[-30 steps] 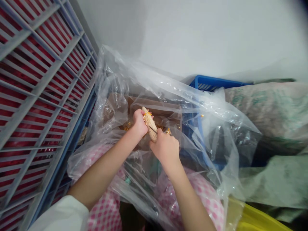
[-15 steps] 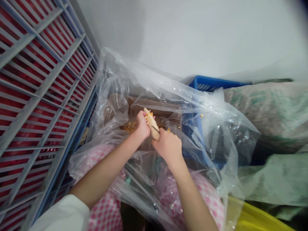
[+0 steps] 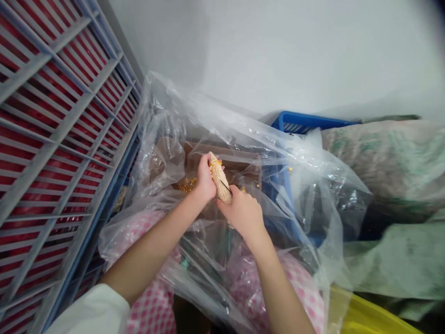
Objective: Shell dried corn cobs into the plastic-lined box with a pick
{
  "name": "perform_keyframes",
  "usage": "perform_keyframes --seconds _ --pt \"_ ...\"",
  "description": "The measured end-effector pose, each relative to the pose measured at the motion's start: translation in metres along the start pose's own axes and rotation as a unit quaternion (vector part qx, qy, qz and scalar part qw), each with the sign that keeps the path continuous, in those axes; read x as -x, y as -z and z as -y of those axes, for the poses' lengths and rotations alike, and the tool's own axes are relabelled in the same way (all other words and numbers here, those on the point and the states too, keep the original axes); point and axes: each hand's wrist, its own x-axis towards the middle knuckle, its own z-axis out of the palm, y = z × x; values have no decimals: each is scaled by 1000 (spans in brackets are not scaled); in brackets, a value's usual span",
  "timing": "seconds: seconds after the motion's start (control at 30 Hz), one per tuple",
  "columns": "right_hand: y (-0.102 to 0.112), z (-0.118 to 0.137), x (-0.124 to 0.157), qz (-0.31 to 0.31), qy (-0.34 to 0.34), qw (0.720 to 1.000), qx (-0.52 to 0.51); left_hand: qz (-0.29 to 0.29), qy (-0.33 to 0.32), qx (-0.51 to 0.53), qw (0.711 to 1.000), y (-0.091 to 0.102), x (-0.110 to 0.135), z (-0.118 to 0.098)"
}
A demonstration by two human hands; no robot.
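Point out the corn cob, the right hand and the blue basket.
Corn cob (image 3: 219, 179), head view: middle of its pale, stripped side.
Right hand (image 3: 244, 212), head view: back of the hand.
Blue basket (image 3: 316, 120), head view: its top rim.

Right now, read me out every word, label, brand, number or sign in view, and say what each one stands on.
No text can be read.
Green marks on the pale sack at the right: perhaps print, too blurred to read.
Corn cob, blue basket and yellow container: no lettering shows.
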Motion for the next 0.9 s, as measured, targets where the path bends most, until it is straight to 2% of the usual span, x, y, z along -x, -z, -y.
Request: perform_keyframes --seconds 0.07,0.13,0.2,0.23,0.33,0.43,0.5,0.53,0.7,0.9 --pt "3 -5 -1 13 36 995 -92 40 3 10 999 -2 2 -8" --pt "6 -9 -2 31 80 976 -201 121 4 16 993 -3 5 -16" --pt "8 -9 -1 28 102 956 -273 182 -21 -15 983 -4 7 -22" --pt "7 -8 -1 13 99 953 -285 188 -47 -49 980 -3 7 -24" --pt "5 -2 1 -57 45 968 -239 151 -150 -212 954 2 5 -24" --pt "3 3 2 -88 5 979 -182 98 -266 -383 879 7 1 -21" --pt "2 5 2 -84 2 982 -168 74 -314 -448 834 10 -1 -19" --pt "1 6 2 -80 2 983 -162 67 -322 -463 823 10 -1 -19" --pt "-3 8 1 -96 12 987 -124 67 -324 -481 811 11 2 -20" --pt "-11 13 2 -121 -4 991 -60 26 -340 -604 721 11 11 -23"
